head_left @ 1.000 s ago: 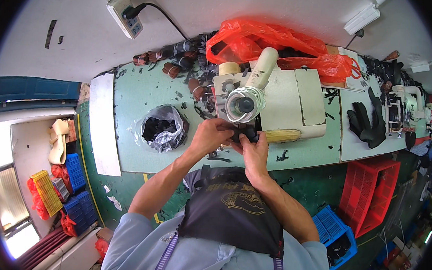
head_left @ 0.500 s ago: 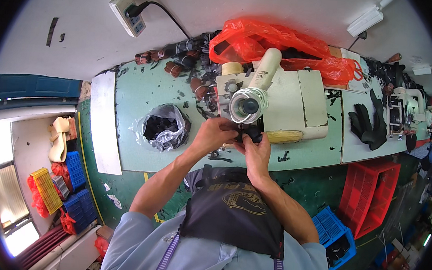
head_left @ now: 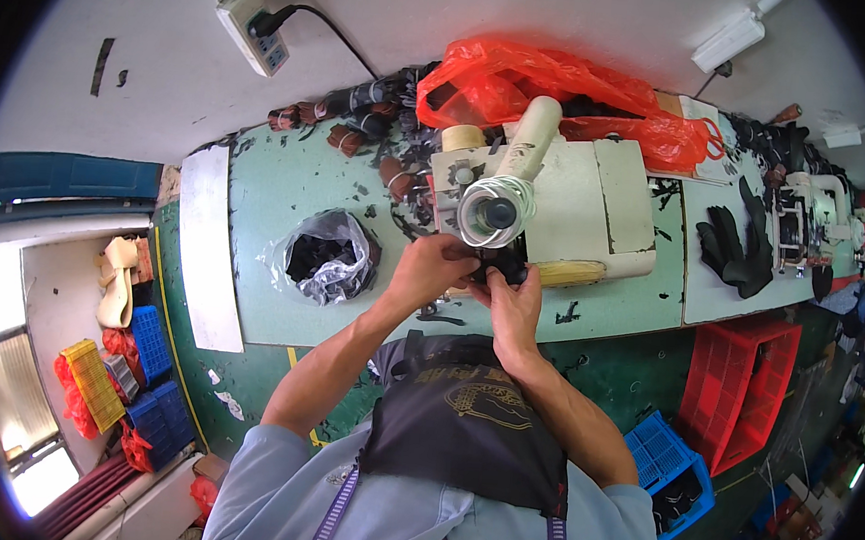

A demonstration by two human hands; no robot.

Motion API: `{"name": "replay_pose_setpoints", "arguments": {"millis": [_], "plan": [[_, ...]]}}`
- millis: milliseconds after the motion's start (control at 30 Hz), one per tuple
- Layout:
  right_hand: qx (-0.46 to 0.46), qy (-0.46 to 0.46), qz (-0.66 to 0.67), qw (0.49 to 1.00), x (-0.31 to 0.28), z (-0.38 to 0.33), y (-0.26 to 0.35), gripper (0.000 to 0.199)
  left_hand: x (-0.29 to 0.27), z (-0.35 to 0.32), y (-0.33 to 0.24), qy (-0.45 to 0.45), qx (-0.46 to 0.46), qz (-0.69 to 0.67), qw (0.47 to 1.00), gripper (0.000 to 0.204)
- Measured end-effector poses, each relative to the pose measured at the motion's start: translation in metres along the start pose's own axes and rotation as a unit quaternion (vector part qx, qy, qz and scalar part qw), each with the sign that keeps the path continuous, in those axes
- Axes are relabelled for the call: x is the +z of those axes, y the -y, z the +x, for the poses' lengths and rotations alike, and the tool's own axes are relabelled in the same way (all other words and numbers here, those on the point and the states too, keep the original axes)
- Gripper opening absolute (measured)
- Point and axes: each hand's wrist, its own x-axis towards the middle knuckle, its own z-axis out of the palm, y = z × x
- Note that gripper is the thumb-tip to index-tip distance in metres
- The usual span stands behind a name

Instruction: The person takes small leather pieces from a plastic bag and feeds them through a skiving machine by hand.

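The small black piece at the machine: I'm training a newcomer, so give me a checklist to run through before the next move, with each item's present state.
1. Both hands on the small black piece: ok; left hand and right hand pinch it together.
2. Piece sits by the machine's round front end: ok.
3. Fingers away from moving parts: cannot tell.
4. Clear plastic bag of black pieces near the left hand: ok.
5. Green bench free of clutter near the hands: not ok, scraps lie about.

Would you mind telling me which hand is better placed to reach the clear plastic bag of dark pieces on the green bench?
Left, probably. The left hand sits nearer the clear plastic bag; the right hand lies on its far side, both gripping a small black piece.
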Motion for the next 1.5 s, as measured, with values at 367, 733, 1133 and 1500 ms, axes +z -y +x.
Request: {"name": "replay_pose_setpoints", "arguments": {"millis": [367, 733, 1133, 1500], "plan": [[0.017, 0.004, 0.047, 0.999, 0.000, 0.000, -0.002, 0.034, 0.003, 0.002, 0.008, -0.005, 0.027, -0.053, 0.998, 0.025], [0.019, -0.005, 0.076, 0.997, 0.004, -0.002, 0.001, 0.024, 0.015, 0.003, 0.007, -0.120, 0.112, 0.094, 0.982, 0.027], [-0.001, -0.022, 0.084, 0.996, -0.006, 0.002, -0.003, 0.028, 0.020, 0.004, -0.001, -0.094, 0.101, 0.115, 0.984, 0.024], [-0.125, -0.084, -0.360, 0.921, -0.088, 0.082, 0.108, 0.040, -0.030, -0.022, 0.048, -0.141, 0.003, -0.087, 0.986, 0.015]]}}
